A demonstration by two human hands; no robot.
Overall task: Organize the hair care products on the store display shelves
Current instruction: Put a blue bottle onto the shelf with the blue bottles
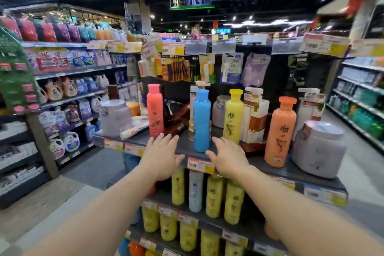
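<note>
On the dark display shelf [187,147] stand a pink bottle [155,110], a blue bottle [201,120], a yellow bottle [233,115] and an orange bottle [280,133], all upright. My left hand [161,156] reaches over the shelf's front edge, open, just below the pink bottle and holding nothing. My right hand [228,157] is open too, fingers spread, close to the right of the blue bottle's base; whether it touches is unclear. A small amber jar [191,129] sits behind the blue bottle.
Lilac tubs [319,149] [115,117] stand at both shelf ends, white pump bottles [254,114] at the back. Brown bottles [176,118] lie tilted in the middle. Lower shelves hold yellow bottles [214,197]. Detergent shelves [68,93] line the left aisle.
</note>
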